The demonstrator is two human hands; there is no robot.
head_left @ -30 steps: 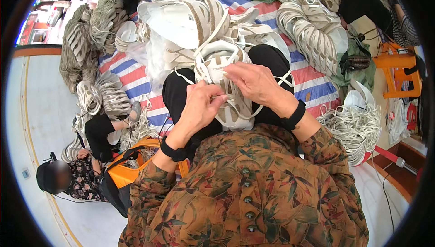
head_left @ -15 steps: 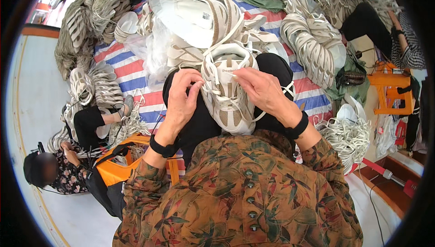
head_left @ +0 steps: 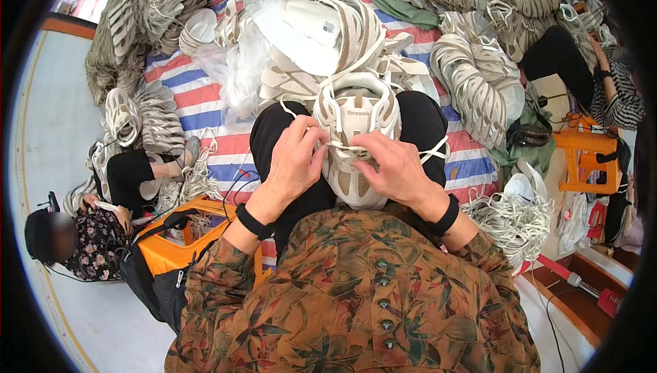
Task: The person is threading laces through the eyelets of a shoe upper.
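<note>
A beige and white sneaker upper [head_left: 357,123] rests between my black-clad knees, its tongue facing up and its toe toward me. Across the front of it runs a white shoelace [head_left: 341,146], stretched between my two hands. My left hand [head_left: 295,157] pinches the lace at the shoe's left side, with a loose end looping up behind the fingers. Over the eyelets on the other side, my right hand [head_left: 393,168] grips the lace with bent fingers. Another lace end [head_left: 435,148] hangs out past my right knee. The fingers partly cover the lower lacing.
Beyond my knees a striped sheet [head_left: 205,116] holds stacked shoe uppers [head_left: 472,72] and clear plastic [head_left: 246,75]. A heap of white laces [head_left: 514,219] lies at right. Orange stools [head_left: 587,157] stand on both sides. Co-workers sit left [head_left: 102,239] and right [head_left: 616,89].
Both hands have moved down and closer together over the lacing, and the lace is now drawn across between them. The view has shifted slightly. The left co-worker's hands have moved.
</note>
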